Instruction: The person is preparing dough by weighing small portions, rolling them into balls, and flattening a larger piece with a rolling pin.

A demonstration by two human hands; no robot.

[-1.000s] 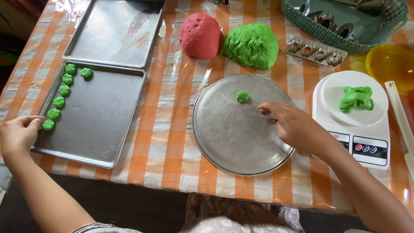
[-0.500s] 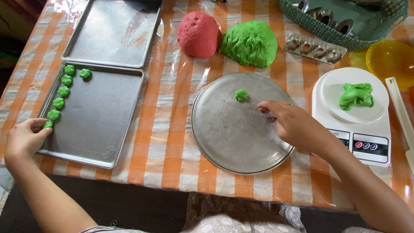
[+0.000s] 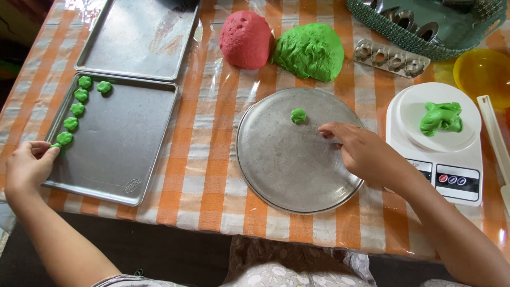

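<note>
Green dough ball (image 3: 298,115) sits on the round metal plate (image 3: 276,175), just beyond the right hand (image 3: 361,151), whose loosely curled fingers hold nothing. Left hand (image 3: 27,166) pinches a small green piece (image 3: 56,145) at the baking tray (image 3: 122,138) edge.

Desk cloth (image 3: 212,133): orange-and-white check. Dough mounds: one red (image 3: 246,39), one green (image 3: 309,50). Small dough pieces (image 3: 77,109): green. Trays (image 3: 125,133): grey metal. Scale (image 3: 435,141): white. Bowl (image 3: 483,72): yellow.

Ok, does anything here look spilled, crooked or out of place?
Nothing stands out. The green dough pieces sit in a tidy column on the square tray, one small ball lies on the round pan, nothing spilled.
</note>
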